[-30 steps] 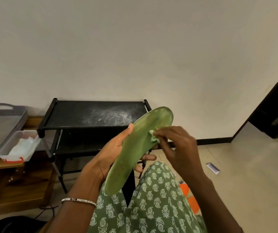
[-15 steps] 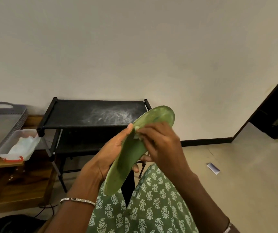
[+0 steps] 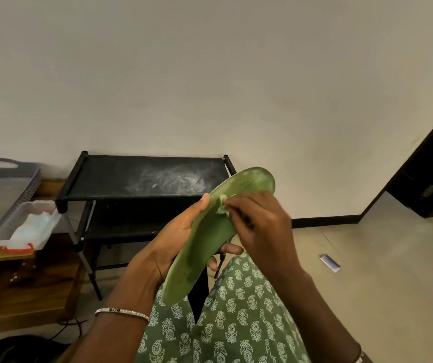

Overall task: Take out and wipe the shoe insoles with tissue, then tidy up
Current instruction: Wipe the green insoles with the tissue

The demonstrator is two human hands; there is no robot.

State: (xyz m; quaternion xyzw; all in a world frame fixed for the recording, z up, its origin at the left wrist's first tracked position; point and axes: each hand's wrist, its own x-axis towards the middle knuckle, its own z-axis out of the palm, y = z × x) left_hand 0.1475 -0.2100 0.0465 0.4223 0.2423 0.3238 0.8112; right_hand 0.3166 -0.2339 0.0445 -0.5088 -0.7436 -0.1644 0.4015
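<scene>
– Green insole, head view, entry one: it is held up in the air over the lap, toe end highest and tilted to the right, heel end low, just above the green printed trousers.

– Who holds it?

– The left hand. The palm is under the insole's left edge, the thumb lies along that edge, and the fingers wrap round behind. Two fingertips show past the right edge. A firm grip on the insole, and a silver bangle on that wrist.

– And the right hand?

– Fingers bunched, pinching a small crumpled tissue against the upper face of the insole, just below the toe end. The wad is pale and mostly hidden under the fingertips. I cannot tell how much of it touches the surface.

– Surroundings?

– A black two-tier rack stands against the wall behind the hands, and its top shelf is smeared with whitish dust. To its left is a wooden table carrying a grey handled tray and a clear plastic box with a red clip. White tissue sheets lie in that box. The box touches the tray's near side.

– Floor?

– A pale floor with one small white slip of paper, well apart from the person, on the right. Dark doorway at far right.
</scene>
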